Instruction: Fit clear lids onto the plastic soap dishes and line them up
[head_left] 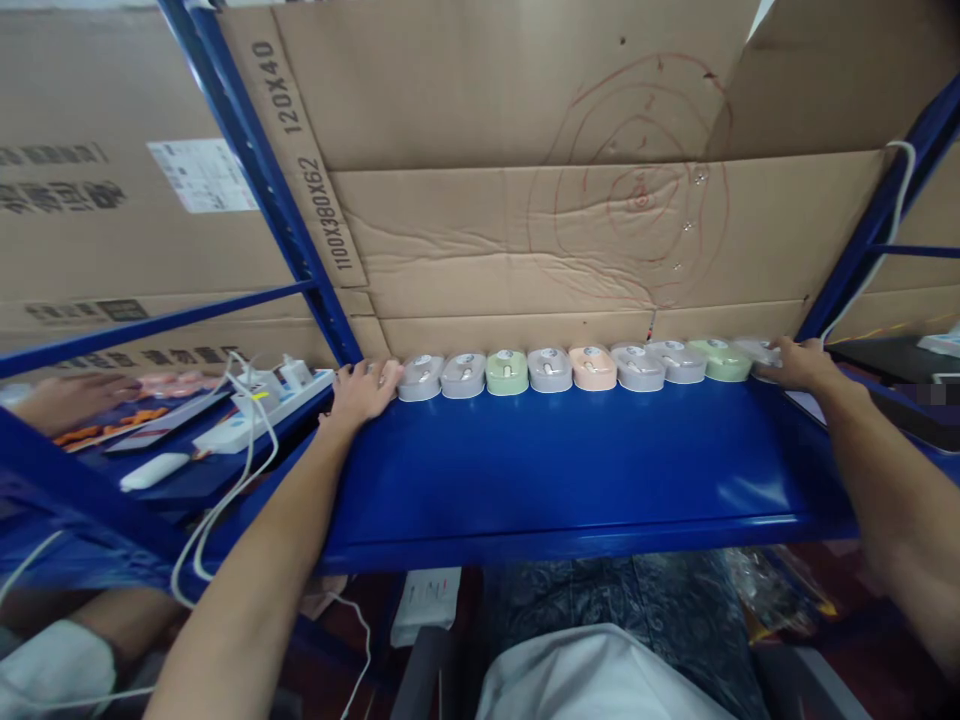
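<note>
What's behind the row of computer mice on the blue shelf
Flattened cardboard stands directly behind the row of mice, with red scribbled circles on it. Whatever lies beyond the cardboard is covered.

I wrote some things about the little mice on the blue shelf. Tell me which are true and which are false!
1. The row of computer mice sits along the back of the blue shelf. True.
2. All the mice are green. False: there are grey, green and one peach mouse.
3. The left hand rests at the left end of the row. True.
4. The right hand is lifted high above the shelf. False: it rests at the row's right end.
5. Cardboard stands behind the mice. True.
</note>
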